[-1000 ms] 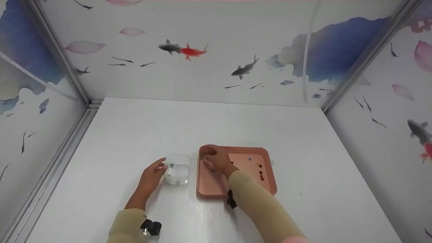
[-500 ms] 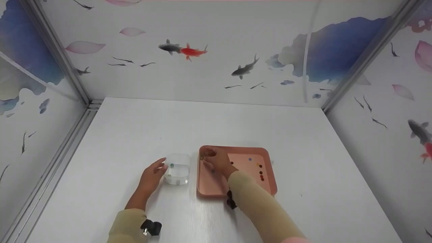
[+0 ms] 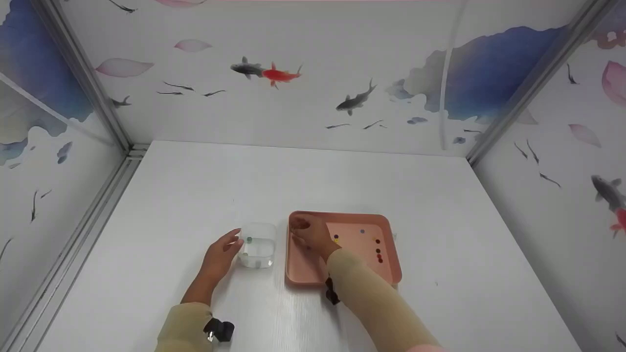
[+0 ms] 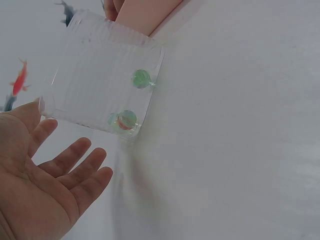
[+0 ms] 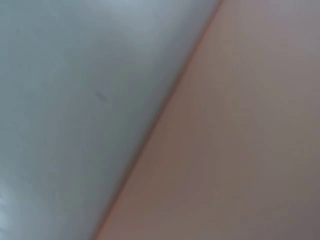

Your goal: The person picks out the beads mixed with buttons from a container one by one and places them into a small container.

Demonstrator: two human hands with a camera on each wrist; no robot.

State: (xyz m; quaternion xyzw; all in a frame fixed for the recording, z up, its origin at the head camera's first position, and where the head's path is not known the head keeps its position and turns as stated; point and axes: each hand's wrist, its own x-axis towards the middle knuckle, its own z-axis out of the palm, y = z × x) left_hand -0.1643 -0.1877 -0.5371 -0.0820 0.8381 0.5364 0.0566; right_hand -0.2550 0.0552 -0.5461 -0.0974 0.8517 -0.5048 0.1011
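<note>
In the head view, my left hand (image 3: 218, 258) is at the left side of a clear plastic box (image 3: 257, 247), fingers loosely spread. The left wrist view shows one fingertip touching the box's rim at a corner, the other fingers (image 4: 92, 186) hanging relaxed. Glass marbles lie in the box, including a green marble (image 4: 141, 78) and a marble with a red streak (image 4: 126, 119). My right hand (image 3: 313, 233) reaches into the far left corner of a pink tray (image 3: 305, 274), fingers bent downward. Whatever is at those fingertips is hidden.
Several small coloured balls lie in the tray, among them a blue ball (image 3: 362, 231) and a dark ball (image 3: 378, 251) at the right. The white table (image 3: 313, 181) runs back to a wall (image 3: 303, 112) printed with fish. The right wrist view is blurred tray and table.
My right hand has shifted slightly left and toward the near side within the tray, uncovering a yellow ball by its wrist. The left hand and the box stay put.
</note>
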